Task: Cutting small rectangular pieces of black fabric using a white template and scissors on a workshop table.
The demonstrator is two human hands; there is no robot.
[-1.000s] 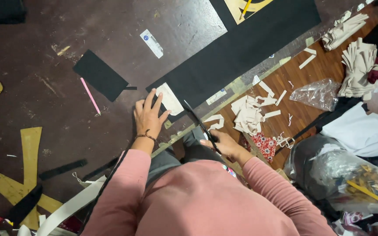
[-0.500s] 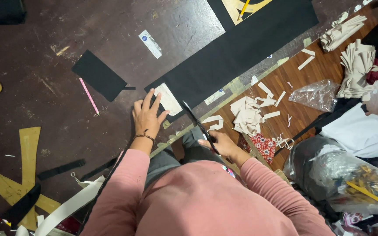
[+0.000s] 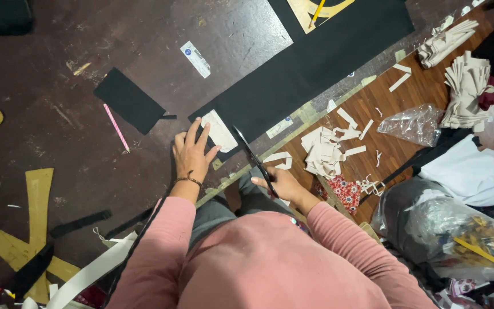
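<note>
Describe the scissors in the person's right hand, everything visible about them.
The scissors are long, dark-bladed shears, apparently metal. The right hand grips the handle end, which the fingers hide. The blades angle up and left from that hand, tips reaching the edge of the long black fabric strip beside the pale paper pattern piece. Whether the blades are parted cannot be told. The left hand lies flat nearby on the pattern piece, not touching the scissors.

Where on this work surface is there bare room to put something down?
Bare dark top lies left of the small black piece, and between the white label and the long black fabric. Crowded: the strip pile and plastic bag beyond the right hand, which holds scissors.
</note>
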